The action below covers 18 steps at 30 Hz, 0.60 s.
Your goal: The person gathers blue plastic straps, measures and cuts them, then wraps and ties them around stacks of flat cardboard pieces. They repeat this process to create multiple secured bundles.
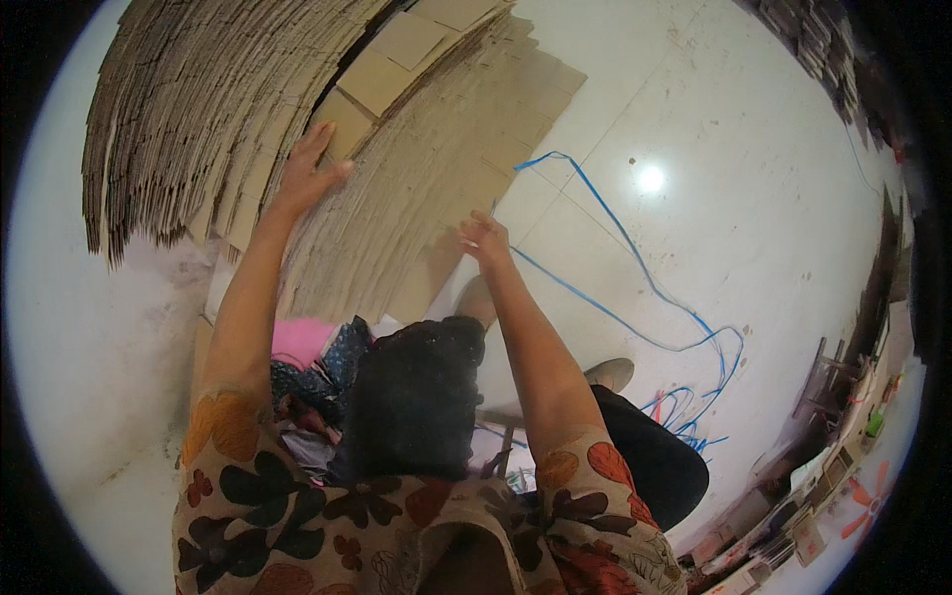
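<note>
My left hand lies with spread fingers on the edges of flat brown cardboard sheets, packed in a long row at the upper left. Lower and to the right, my right hand is beside the near right side of the cardboard stack, its fingers loosely bent and apart. A thin blue strap runs over the floor from the stack's right side and loops back toward my right wrist. Where it passes my right hand it is hidden, and I see nothing held in the fingers.
The strap bunches into a tangle at the lower right. Dark and pink cloth lies by my dark-clad leg. More stacked cardboard stands at the far right. A small stool and an orange fan are along the right side.
</note>
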Available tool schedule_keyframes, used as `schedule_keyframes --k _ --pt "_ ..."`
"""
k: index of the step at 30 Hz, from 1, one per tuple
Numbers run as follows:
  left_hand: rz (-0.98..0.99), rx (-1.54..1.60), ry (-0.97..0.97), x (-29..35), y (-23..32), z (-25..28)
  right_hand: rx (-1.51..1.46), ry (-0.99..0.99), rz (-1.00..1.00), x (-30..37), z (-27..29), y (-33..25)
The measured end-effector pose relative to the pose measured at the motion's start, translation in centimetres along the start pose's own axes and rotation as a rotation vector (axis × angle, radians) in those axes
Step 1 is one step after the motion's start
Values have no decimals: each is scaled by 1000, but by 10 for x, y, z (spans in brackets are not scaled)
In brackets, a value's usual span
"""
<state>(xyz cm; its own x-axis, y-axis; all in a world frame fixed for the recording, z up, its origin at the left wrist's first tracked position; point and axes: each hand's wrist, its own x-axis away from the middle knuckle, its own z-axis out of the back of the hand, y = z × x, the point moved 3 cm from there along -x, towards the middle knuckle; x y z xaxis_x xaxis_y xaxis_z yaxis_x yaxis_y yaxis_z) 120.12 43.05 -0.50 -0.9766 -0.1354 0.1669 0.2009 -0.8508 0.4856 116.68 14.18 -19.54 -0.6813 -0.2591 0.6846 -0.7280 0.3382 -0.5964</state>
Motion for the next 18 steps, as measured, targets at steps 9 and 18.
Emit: schedule_keyframes --k 9,18 --pt "-143 -140 149 4 -18 -1 -101 -13 -97 -42 -54 7" --pt "-91 67 153 4 -18 -5 115 282 86 -72 -67 18"
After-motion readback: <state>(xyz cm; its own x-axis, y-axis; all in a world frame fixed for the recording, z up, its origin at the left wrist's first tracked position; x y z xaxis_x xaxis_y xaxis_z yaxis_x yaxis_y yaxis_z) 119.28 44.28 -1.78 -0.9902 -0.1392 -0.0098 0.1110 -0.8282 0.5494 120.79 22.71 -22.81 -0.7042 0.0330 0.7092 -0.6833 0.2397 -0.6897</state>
